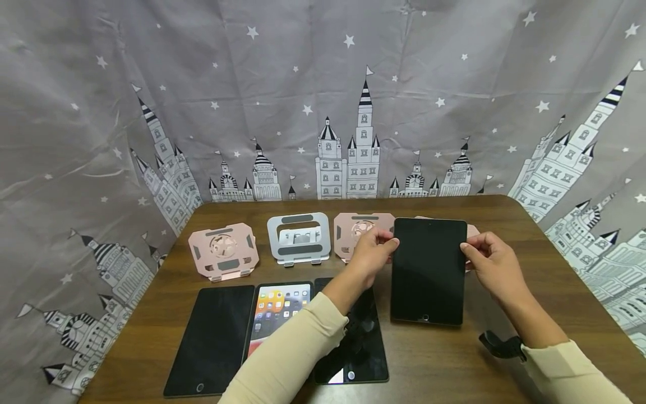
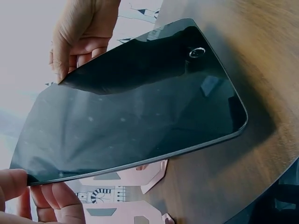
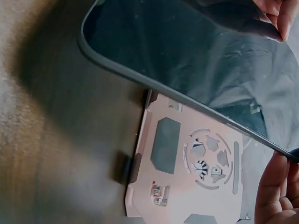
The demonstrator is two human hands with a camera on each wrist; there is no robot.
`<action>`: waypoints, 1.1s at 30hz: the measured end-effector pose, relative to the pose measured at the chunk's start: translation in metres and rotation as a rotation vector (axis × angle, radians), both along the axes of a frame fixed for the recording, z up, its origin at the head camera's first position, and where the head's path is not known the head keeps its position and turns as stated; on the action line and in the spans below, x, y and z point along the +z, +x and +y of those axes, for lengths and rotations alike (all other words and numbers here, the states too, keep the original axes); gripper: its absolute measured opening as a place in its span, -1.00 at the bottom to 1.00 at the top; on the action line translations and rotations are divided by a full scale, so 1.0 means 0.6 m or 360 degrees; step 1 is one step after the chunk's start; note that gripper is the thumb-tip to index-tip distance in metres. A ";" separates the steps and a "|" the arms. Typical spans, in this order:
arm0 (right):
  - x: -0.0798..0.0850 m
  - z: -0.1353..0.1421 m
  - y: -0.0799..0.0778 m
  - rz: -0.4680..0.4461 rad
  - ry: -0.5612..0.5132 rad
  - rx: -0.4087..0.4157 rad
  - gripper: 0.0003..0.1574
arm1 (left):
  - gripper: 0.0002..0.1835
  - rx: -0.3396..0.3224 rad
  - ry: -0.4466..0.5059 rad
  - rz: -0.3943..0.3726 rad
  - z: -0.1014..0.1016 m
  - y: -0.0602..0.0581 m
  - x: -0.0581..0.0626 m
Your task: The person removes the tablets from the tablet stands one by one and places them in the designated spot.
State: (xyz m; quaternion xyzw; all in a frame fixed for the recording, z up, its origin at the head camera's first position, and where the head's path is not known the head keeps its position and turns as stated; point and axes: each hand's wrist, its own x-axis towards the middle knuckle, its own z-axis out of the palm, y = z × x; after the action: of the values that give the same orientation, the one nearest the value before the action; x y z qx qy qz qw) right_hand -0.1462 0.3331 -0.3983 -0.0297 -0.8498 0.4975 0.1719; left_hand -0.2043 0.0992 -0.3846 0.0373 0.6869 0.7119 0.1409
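A black-screened tablet (image 1: 428, 275) is held up off the table, its round home button at the lower edge. On its left edge, near the top, my left hand (image 1: 370, 252) pinches it between thumb and fingers. Opposite, my right hand (image 1: 493, 264) pinches the upper right edge. Behind the tablet stands a pink tablet stand (image 3: 205, 182), mostly hidden in the head view but plain in the right wrist view. Another pink stand (image 1: 348, 242) is partly covered by my left hand.
Farther left stand a grey-blue stand (image 1: 299, 253) and a pink stand (image 1: 208, 257). In front lie a dark tablet (image 1: 212, 336), one with a lit screen (image 1: 280, 311), and another dark tablet (image 1: 363, 342) partly under my left arm. A printed curtain (image 1: 282, 67) hangs behind the table.
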 end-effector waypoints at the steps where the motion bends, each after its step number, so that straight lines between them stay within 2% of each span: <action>1: -0.001 0.000 0.001 -0.0012 0.0013 -0.0001 -0.73 | -0.86 -0.0001 -0.0003 -0.0009 0.000 0.001 -0.002; 10: -0.014 -0.004 0.008 -0.0096 0.0057 0.0103 -0.75 | -0.87 -0.0021 -0.0061 -0.0072 -0.011 0.007 -0.020; 20: -0.028 -0.012 0.007 -0.0225 -0.0001 0.0203 -0.76 | -0.92 -0.0017 -0.0132 -0.0108 -0.024 0.017 -0.045; 24: -0.037 -0.015 0.008 -0.0290 0.0037 0.0221 -0.78 | -0.92 -0.0031 -0.0168 -0.0109 -0.030 0.023 -0.053; 33: -0.057 -0.021 0.012 -0.0414 -0.0009 0.0301 -0.82 | -0.91 -0.0096 -0.0284 -0.0130 -0.043 0.034 -0.064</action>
State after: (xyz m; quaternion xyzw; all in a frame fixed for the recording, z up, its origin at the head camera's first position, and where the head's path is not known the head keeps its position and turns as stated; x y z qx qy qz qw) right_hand -0.1390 0.3205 -0.4325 -0.0142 -0.8625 0.5057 0.0126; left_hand -0.1840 0.0734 -0.4229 0.0162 0.7398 0.6443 0.1930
